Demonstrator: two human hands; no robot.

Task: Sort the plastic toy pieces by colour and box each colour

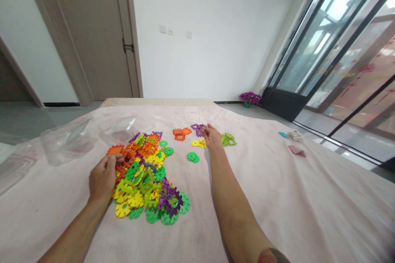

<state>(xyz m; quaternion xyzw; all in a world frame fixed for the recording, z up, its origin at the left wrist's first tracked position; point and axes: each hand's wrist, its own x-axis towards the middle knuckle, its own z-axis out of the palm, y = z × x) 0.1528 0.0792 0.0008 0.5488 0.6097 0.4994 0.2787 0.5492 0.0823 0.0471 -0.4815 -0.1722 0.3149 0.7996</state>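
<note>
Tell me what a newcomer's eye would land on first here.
Probably the heap of bright plastic pieces, left of center on the pale cloth, with the left hand at its left side. Next, the right hand, stretched out between a small purple cluster and a lime cluster. In the background, magenta flowers stand out against the white wall, right of center.

Piece pile (140, 185): mixed orange, yellow, green, lime, purple. Single-colour: orange pieces (179, 132), purple pieces (197, 128), yellow pieces (198, 143), lime pieces (228, 140), green pieces (193, 157). Cloth (286, 189) plain pale pink. Wall (197, 65) white, door (89, 33) taupe, flowers (250, 98) magenta.
</note>
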